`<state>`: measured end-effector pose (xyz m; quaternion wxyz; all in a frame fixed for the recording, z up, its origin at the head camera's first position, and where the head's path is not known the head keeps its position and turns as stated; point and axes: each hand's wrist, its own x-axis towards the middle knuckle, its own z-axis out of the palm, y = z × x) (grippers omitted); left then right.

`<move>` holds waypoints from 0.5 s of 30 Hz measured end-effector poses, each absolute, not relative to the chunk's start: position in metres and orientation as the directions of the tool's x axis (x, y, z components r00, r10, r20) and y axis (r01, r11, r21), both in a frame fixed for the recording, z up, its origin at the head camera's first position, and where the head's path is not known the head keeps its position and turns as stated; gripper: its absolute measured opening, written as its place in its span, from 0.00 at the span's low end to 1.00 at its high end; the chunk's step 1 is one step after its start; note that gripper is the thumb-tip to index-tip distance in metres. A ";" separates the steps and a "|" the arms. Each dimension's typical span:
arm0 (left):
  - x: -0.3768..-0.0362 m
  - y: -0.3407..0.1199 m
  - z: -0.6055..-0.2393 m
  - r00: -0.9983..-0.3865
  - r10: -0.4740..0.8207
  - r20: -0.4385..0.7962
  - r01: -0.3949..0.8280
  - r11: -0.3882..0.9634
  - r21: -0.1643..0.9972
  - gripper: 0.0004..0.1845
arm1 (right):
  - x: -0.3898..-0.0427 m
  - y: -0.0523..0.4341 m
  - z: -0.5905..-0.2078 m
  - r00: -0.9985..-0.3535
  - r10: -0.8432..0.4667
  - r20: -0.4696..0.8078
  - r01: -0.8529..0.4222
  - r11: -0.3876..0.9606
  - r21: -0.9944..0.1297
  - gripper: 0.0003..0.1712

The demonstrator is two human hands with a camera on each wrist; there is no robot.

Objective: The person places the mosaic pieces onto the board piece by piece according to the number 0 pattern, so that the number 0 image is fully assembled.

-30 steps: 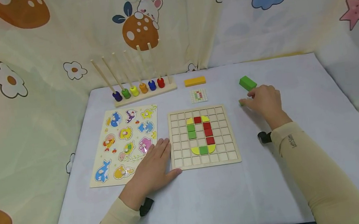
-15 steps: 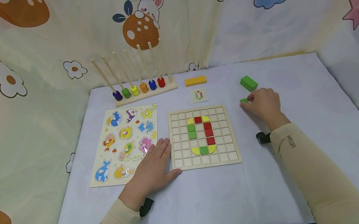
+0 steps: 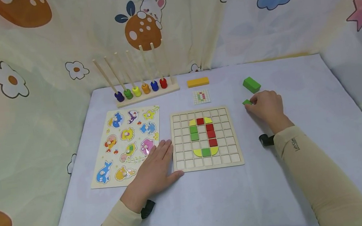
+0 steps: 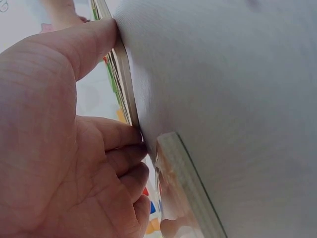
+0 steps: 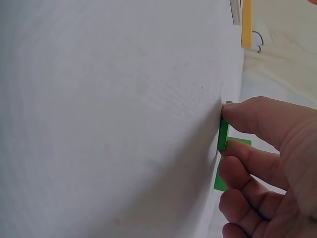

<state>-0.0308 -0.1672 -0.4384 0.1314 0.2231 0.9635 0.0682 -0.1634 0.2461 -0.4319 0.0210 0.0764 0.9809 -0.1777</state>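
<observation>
A wooden grid board (image 3: 228,148) lies mid-table, with red, green and yellow tiles set in an oval ring. Along its left edge rests my left hand (image 3: 152,172), fingers straight, thumb at the lower left corner; the left wrist view shows thumb and fingertips touching the board's edge. To the right of the board, my right hand (image 3: 268,107) pinches a small flat green tile (image 5: 224,131) between thumb and index finger, low over the table. Just behind that hand sits a green rectangular block (image 3: 251,84). The fingers partly cover the tile in the head view.
A knobbed sea-animal puzzle board (image 3: 100,157) lies left, partly under my left hand. Behind stands a peg rack (image 3: 126,103) with coloured beads. A small pattern card (image 3: 196,102) and a yellow block (image 3: 197,82) lie beyond the grid board.
My right hand's thumb and fingers have closed together on the green tile, and it has shifted very slightly right. The left hand and the board have stayed put.
</observation>
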 end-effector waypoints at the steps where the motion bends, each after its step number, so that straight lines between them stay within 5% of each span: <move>1: -0.031 -0.167 -0.438 -0.865 0.451 -0.222 0.416 0.890 0.188 0.55 | -0.163 0.246 -0.432 -0.988 0.139 -0.061 0.151 0.926 -0.345 0.24; 15: -0.031 -0.168 -0.439 -0.863 0.459 -0.213 0.426 0.886 0.184 0.54 | -0.157 0.234 -0.420 -0.995 0.094 -0.030 0.098 0.919 -0.382 0.24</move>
